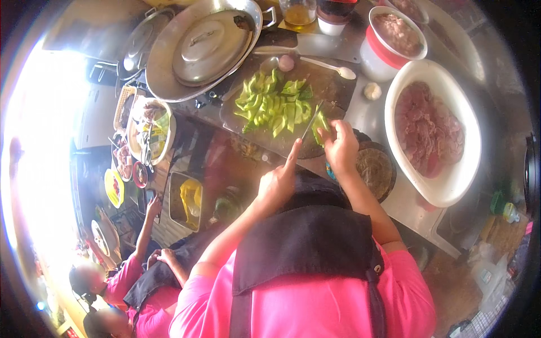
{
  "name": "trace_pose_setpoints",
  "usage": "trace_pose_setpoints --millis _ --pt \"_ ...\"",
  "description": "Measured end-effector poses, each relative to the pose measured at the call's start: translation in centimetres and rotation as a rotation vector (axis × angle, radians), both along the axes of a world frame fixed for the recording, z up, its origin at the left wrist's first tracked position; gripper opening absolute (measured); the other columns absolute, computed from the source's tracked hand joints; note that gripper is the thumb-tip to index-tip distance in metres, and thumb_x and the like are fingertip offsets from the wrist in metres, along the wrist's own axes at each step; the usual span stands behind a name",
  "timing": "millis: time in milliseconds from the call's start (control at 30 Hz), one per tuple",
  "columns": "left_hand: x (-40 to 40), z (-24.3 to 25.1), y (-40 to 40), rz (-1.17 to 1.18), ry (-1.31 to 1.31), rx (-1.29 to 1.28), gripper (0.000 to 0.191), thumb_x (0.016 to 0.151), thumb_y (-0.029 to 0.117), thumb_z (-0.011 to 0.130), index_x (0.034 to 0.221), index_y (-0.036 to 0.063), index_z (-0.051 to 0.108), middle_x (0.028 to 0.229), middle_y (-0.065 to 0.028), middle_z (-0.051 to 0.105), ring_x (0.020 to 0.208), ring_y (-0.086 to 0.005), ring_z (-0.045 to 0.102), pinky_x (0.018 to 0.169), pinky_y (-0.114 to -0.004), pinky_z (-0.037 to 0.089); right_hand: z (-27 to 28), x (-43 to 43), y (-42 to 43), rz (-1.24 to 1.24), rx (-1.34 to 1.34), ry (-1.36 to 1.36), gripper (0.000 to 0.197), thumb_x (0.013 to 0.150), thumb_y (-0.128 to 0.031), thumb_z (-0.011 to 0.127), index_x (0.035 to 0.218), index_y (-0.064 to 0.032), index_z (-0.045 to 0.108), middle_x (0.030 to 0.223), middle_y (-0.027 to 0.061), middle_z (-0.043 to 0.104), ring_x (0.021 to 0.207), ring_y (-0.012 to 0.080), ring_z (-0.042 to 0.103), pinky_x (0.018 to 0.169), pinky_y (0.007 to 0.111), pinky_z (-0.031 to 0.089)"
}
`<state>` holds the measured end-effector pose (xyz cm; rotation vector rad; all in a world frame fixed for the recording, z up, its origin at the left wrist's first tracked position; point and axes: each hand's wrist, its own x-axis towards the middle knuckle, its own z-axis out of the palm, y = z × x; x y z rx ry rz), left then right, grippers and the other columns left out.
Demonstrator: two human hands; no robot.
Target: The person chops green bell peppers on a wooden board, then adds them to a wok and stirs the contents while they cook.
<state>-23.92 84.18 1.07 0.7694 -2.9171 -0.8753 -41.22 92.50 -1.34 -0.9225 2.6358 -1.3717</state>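
My left hand (277,186) grips a knife (312,120), its index finger stretched along the top of the blade. The blade rests against a piece of green vegetable (320,126), which looks like pepper. My right hand (343,148) pinches that piece by its right side. Both are over the near right part of a worn cutting board (291,148). Left of the blade lies a spread of cut green strips (270,105). Beyond the strips are a small purple-skinned onion (286,63) and a light-coloured spoon (346,73).
A white oval basin of raw meat (391,114) stands right, near a garlic bulb (372,91) and a round wooden block (374,173). A bowl of minced meat (397,34) sits behind. A large lidded pan (160,76) is far left. Two co-workers (139,291) are lower left.
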Motion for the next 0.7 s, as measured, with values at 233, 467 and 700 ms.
trace_pose_setpoints --millis 233,467,700 --pt "-1.4 0.2 0.7 0.006 -0.027 0.059 0.089 0.077 0.0 0.053 0.154 0.0157 0.011 0.056 -0.0142 0.059 0.046 -0.0306 0.058 0.046 -0.046 0.048 0.3 -0.3 0.2 0.014 0.032 0.035 0.023 0.077 -0.012 0.074 0.094 -0.0038 0.061 0.087 0.0147 0.062 0.079 0.0365 0.061 0.067 0.042 0.049" --pt "-4.7 0.1 1.3 0.018 -0.29 -0.017 0.092 0.077 0.002 0.054 0.154 0.0147 0.006 0.056 -0.0164 0.06 0.047 -0.0314 0.06 0.047 -0.046 0.05 -0.5 -0.2 0.0 0.002 0.031 0.029 0.022 0.076 -0.012 0.074 0.094 -0.0052 0.062 0.087 0.0134 0.063 0.078 0.0358 0.062 0.067 0.043 0.05" --pt "0.3 -1.2 1.3 0.018 -0.195 0.043 0.087 0.08 0.003 0.052 0.154 0.014 0.009 0.058 -0.0178 0.06 0.05 -0.0336 0.061 0.049 -0.047 0.05 -0.8 -0.2 0.5 -0.059 -0.039 0.035 0.024 0.078 -0.01 0.073 0.099 -0.0057 0.063 0.09 0.0148 0.063 0.081 0.0356 0.062 0.07 0.041 0.051"
